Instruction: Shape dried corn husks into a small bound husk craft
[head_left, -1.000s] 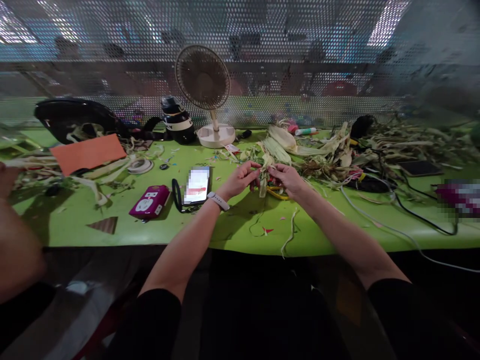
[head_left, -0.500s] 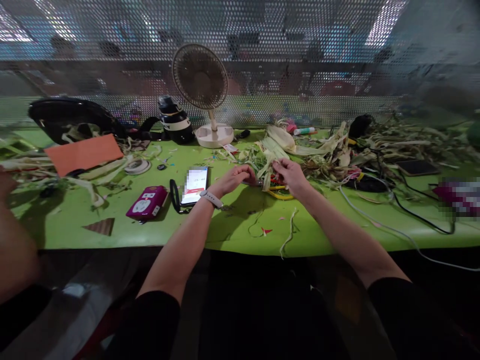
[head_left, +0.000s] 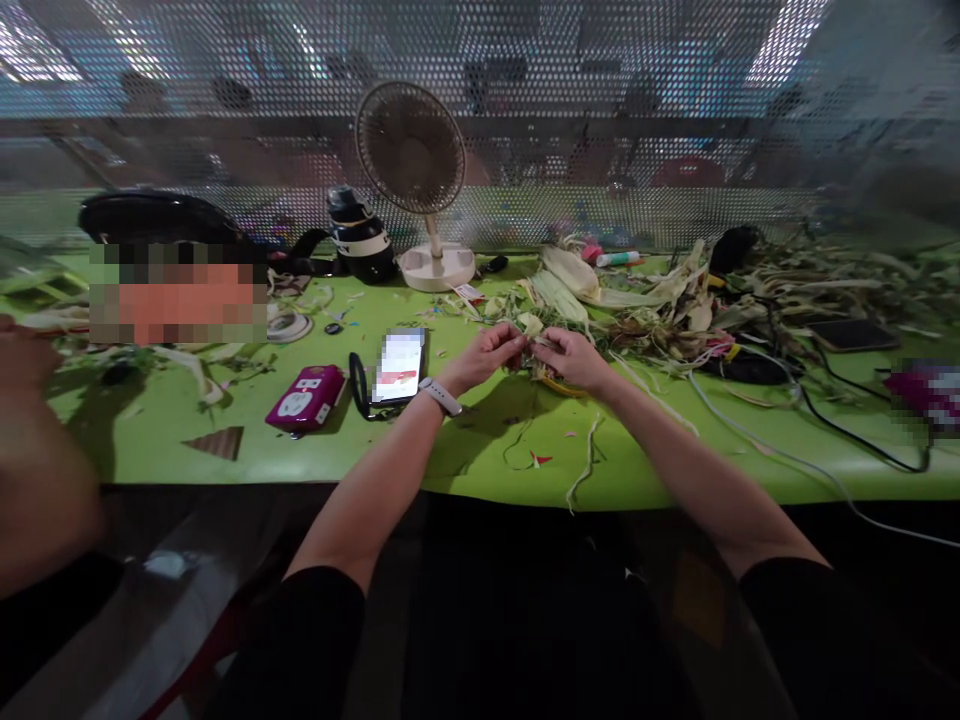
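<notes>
Left hand (head_left: 491,352) and right hand (head_left: 574,357), fingers pinched shut on a husk strip (head_left: 534,340) at frame center; best kept taut, grips close together.

Pale corn husk strip (head_left: 534,333) pinched between both hands; above green table.

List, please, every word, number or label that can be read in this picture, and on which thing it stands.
None can be read.
Phone: screen is pixelated.
Magenta device: white label, print too small.
Black bottle: pale band, no letters legible.
Marker: too small.
Tag by the fan: too small.
</notes>
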